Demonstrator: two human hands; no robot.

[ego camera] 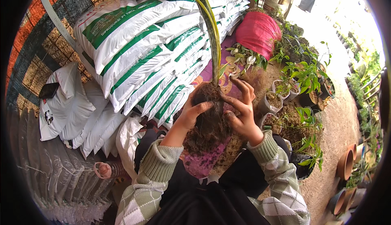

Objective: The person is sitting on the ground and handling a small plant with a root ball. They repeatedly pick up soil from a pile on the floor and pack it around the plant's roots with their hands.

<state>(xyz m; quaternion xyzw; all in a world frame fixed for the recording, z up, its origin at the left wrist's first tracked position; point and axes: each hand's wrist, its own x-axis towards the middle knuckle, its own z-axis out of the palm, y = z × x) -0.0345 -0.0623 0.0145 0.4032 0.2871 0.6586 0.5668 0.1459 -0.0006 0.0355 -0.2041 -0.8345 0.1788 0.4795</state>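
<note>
A snake plant (210, 26) with a tall, yellow-edged leaf stands upright between my hands. My left hand (195, 109) is closed around its dark root ball (209, 118), the thumb lying across the front. Fingers apart, my right hand (241, 106) touches the other side of the root ball near the leaf base, with soil on its fingertips. Fine roots hang from the lower part of the root ball. Beneath it, a purple patterned mat (201, 164) bears scattered dark soil.
Stacked white and green sacks (146, 48) rise at the left front. A pink sack (258, 34) lies ahead with cut leaves beside it. Potted seedlings (305, 81) line the right side. Terracotta pots (345, 164) stand farther right. A plastic bottle (105, 170) lies at lower left.
</note>
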